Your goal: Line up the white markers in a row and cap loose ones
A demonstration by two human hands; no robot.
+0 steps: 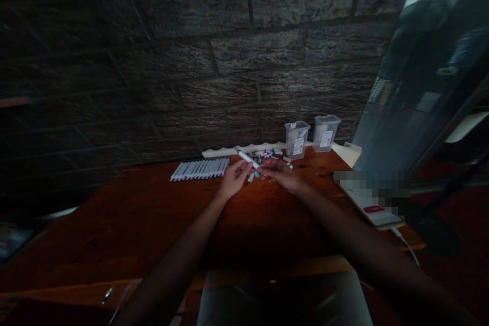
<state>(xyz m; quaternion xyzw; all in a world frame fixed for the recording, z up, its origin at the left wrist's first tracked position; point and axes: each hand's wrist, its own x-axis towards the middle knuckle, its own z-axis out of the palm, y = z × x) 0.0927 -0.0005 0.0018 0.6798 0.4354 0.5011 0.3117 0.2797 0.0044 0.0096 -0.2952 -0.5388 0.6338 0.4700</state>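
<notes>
A white marker (247,157) is held up at a slant, its dark tip end pointing up and left. My left hand (234,177) is closed around the barrel. At the lower right end of the marker, my right hand (281,173) pinches with thumb and fingers; whether a cap is between them is hard to see. Small loose caps (278,152) in white, pink and teal lie scattered behind and below the hands, partly hidden by them. To the left, several white markers (200,168) lie side by side in a neat row.
Two clear plastic containers (297,141) with labels stand at the table's back right. A wavy pale strip (221,153) runs along the stone wall (229,61). A white flat object with a red label (376,211) and a cable lies on the wooden table (153,219) at right.
</notes>
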